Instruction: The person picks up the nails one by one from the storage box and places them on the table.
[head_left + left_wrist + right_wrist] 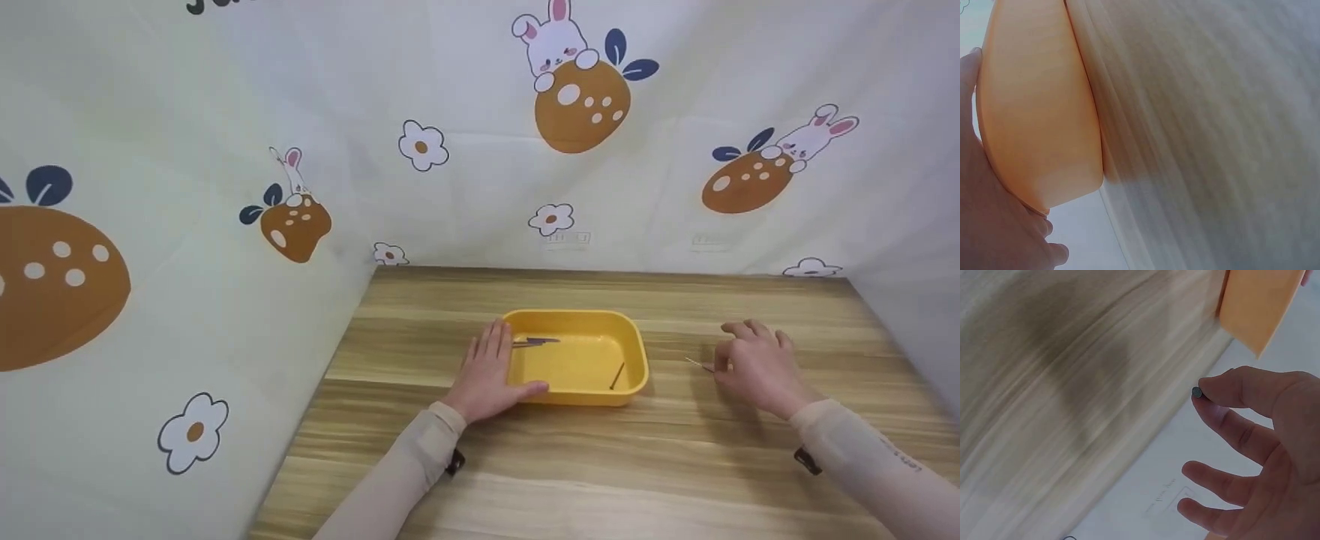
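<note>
1. Just right of the left hand [486, 379], the yellow box [643, 352] sat open side up on the table [600, 465].
2. The left hand's fingers lay straight and close together along the adjoining side of the box, the thumb spread apart over the near rim. This placement apparently steadied the box.
3. Between the thumb and forefinger of the right hand [757, 371], one thin nail [699, 364] was pinched, apart from the box. The other fingers stood separated, presumably to leave the nail unobstructed.
4. The nail's flat head [1197, 392] faced the right wrist; its shank projected leftward from that hand.
5. Beside the left hand's fingers, a cluster of nails [541, 340] lay inside the box; the exact count could not be told.
6. Farther right of that hand, a single loose nail [618, 375] lay slantwise within the box, whose raised walls likely contained it.
</note>
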{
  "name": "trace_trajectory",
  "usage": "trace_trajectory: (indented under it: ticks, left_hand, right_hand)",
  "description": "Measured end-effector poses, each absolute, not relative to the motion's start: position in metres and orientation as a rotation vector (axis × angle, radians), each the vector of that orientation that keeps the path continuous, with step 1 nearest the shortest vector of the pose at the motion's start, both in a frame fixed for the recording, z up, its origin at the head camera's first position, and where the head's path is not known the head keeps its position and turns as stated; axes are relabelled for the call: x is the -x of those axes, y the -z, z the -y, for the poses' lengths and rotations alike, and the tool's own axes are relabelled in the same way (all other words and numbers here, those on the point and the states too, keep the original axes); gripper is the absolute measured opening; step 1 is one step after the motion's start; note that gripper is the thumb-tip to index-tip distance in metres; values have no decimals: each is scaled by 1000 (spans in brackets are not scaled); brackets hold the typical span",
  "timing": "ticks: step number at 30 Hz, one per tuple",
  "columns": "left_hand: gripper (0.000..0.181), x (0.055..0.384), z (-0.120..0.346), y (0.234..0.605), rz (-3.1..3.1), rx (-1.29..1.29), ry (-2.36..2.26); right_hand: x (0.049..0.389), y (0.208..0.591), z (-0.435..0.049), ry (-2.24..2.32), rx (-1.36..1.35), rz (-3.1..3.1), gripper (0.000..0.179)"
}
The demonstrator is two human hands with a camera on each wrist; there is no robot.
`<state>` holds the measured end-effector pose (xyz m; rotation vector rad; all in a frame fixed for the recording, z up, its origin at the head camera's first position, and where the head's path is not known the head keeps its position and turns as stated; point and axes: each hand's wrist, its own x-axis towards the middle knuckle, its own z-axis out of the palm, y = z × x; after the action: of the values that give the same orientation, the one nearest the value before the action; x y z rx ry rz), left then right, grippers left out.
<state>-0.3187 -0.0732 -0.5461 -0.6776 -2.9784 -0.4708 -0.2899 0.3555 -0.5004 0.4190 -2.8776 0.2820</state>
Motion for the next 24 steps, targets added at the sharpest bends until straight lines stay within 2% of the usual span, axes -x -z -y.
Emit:
trace_trajectory:
  ticks: [8,17,21,24]
  left_hand:
    - [121,317,73,545,2984,684,471]
    - [122,318,73,545,2987,683,495]
    - [121,317,73,543,3003,672,508]
    - [121,317,73,543,3007,669,499]
  right_hand:
    - [286,517,-359,-286,-404,2890,7]
    - [284,527,-361,-215,-420,2885,9]
    - [283,529,-360,-188,-419,2901,2]
    - [281,530,-359,-191,-417,2921,6]
